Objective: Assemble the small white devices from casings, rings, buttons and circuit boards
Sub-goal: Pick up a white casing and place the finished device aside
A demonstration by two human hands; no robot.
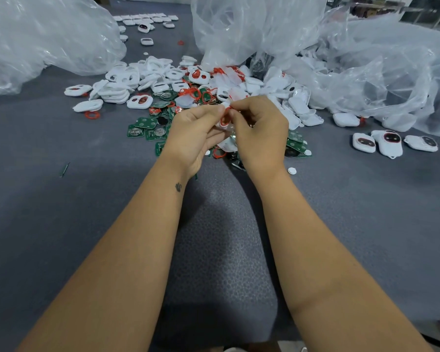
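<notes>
My left hand (pixel 194 134) and my right hand (pixel 258 130) meet above the middle of the table, both curled round one small white casing (pixel 224 122) with a red ring in it. The fingertips of both hands pinch at its top edge. Behind the hands lies a heap of white casings (pixel 127 83), red rings (pixel 92 114) and green circuit boards (pixel 145 123). Most of the held casing is hidden by my fingers.
Three assembled white devices (pixel 389 143) lie at the right. Big clear plastic bags (pixel 43 34) fill the back left, and more bags (pixel 366 67) the back right. A row of white devices (pixel 145 20) sits far back. A loose white button (pixel 292 170) lies near my right wrist on the grey mat (pixel 61 224).
</notes>
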